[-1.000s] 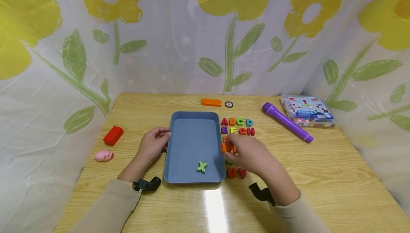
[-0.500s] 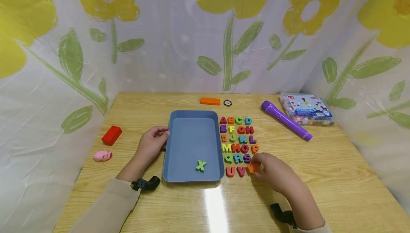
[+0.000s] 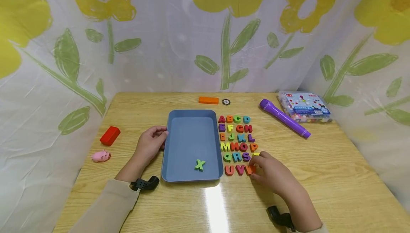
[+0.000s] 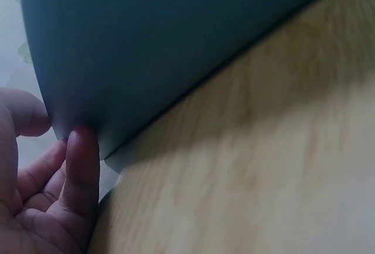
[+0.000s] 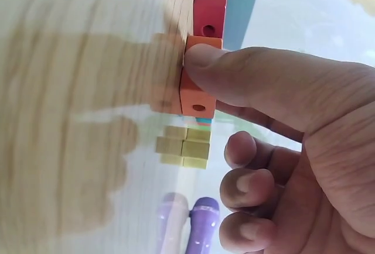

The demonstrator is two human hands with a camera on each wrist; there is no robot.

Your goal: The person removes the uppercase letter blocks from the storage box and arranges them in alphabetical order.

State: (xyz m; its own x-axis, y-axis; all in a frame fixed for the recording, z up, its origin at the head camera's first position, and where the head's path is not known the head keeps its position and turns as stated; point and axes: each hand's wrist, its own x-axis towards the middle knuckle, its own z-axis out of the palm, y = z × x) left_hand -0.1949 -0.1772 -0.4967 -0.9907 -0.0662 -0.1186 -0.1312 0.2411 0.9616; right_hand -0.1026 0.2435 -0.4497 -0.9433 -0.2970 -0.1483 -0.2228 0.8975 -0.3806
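Observation:
My left hand (image 3: 150,142) holds the left rim of a blue-grey tray (image 3: 169,119); in the left wrist view its fingertips meet the tray's outer wall (image 4: 152,37). Inside the tray lies a green letter X (image 3: 200,165). My right hand (image 3: 273,174) pinches an orange letter W (image 3: 248,170) at the right end of the bottom letter row, beside a red V (image 3: 240,170). Up close, the right thumb (image 5: 205,58) presses the orange W (image 5: 198,93), which stands on the table. A yellow letter (image 3: 256,154) is partly hidden behind the right fingers.
Rows of coloured letters (image 3: 243,147) fill the tray's right side. Farther right lie a purple microphone (image 3: 285,118) and a clear box of beads (image 3: 304,106). An orange block (image 3: 208,100) and round chip (image 3: 226,102) lie behind; a red block (image 3: 110,135) and pink pig (image 3: 101,156) lie left.
My right hand has carried the orange W from above the middle rows down to the bottom row, beside the V, and then slightly left. My left hand stays at the tray.

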